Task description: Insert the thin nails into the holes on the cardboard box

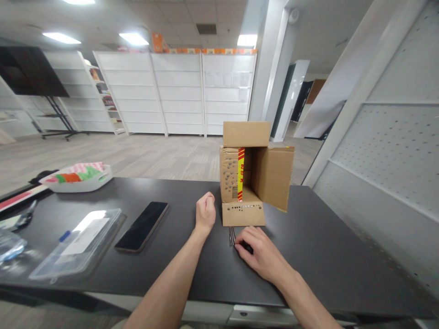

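An open cardboard box (229, 194) stands on its side on the dark table, its opening facing me and its flaps spread. Round metal heads dot its left panel, and a row of holes and heads crosses the lower flap (243, 218). My left hand (206, 211) is closed in a fist on the table, just left of the box; whatever may be inside it is hidden. In front of the lower flap, my right hand (255, 249) curls over a small black object (247, 248), mostly covered by the fingers. Its fingertips touch several thin metal rods (231, 236) lying side by side.
Left of my arms lie a black phone (142, 227) and a clear plastic case (77, 242) with a white label. A white basket (82, 185) with colourful cloth stands at the back left. Scissors (27, 217) lie at the far left. A perforated white panel (394, 160) rises on the right.
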Action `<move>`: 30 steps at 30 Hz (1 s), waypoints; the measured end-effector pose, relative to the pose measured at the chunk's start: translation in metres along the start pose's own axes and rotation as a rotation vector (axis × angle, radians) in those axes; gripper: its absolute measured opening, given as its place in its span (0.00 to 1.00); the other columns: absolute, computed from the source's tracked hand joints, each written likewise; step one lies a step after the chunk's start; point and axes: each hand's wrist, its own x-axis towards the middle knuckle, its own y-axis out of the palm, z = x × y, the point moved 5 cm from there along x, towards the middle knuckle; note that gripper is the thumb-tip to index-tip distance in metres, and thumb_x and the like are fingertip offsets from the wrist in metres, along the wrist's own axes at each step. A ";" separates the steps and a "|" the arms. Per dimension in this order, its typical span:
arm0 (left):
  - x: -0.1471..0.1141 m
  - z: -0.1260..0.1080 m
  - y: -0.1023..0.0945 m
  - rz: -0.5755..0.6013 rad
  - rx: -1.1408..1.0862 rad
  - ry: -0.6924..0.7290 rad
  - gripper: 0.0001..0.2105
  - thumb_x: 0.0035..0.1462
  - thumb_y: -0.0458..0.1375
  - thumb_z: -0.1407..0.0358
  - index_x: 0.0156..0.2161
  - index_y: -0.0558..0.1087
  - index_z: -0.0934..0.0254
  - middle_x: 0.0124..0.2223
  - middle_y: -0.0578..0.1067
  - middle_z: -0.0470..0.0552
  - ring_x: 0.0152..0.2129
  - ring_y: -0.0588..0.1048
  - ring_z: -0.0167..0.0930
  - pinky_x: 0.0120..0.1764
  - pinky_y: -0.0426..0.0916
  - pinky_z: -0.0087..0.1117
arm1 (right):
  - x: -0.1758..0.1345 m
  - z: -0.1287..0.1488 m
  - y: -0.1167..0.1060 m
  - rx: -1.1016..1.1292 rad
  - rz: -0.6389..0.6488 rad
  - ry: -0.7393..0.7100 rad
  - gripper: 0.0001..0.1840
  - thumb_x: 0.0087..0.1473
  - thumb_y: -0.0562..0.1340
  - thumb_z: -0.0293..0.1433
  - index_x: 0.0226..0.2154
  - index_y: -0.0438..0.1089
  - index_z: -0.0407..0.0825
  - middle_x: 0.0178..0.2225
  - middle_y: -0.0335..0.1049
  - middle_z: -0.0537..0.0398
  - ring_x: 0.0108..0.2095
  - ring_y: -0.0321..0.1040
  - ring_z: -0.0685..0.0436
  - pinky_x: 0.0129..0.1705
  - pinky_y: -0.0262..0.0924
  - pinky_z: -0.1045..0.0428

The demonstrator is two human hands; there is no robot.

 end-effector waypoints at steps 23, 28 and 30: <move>-0.007 -0.002 -0.007 -0.029 0.005 0.011 0.12 0.55 0.42 0.67 0.21 0.54 0.61 0.20 0.55 0.42 0.20 0.57 0.26 0.26 0.53 0.27 | 0.004 -0.008 -0.006 -0.067 -0.187 0.086 0.07 0.58 0.54 0.28 0.31 0.65 0.50 0.32 0.67 0.54 0.35 0.64 0.46 0.39 0.56 0.50; -0.008 -0.003 -0.007 -0.013 0.030 -0.001 0.11 0.53 0.43 0.68 0.21 0.55 0.62 0.20 0.57 0.42 0.20 0.58 0.26 0.26 0.53 0.26 | 0.005 -0.008 -0.007 -0.096 -0.214 0.093 0.07 0.58 0.54 0.27 0.30 0.65 0.49 0.32 0.67 0.54 0.36 0.64 0.46 0.39 0.56 0.51; -0.009 -0.002 -0.006 -0.003 0.054 -0.005 0.11 0.54 0.43 0.67 0.21 0.56 0.62 0.20 0.58 0.43 0.21 0.59 0.26 0.27 0.54 0.26 | 0.004 -0.009 -0.006 -0.107 -0.222 0.098 0.06 0.58 0.54 0.27 0.31 0.65 0.49 0.32 0.67 0.54 0.36 0.63 0.46 0.40 0.56 0.51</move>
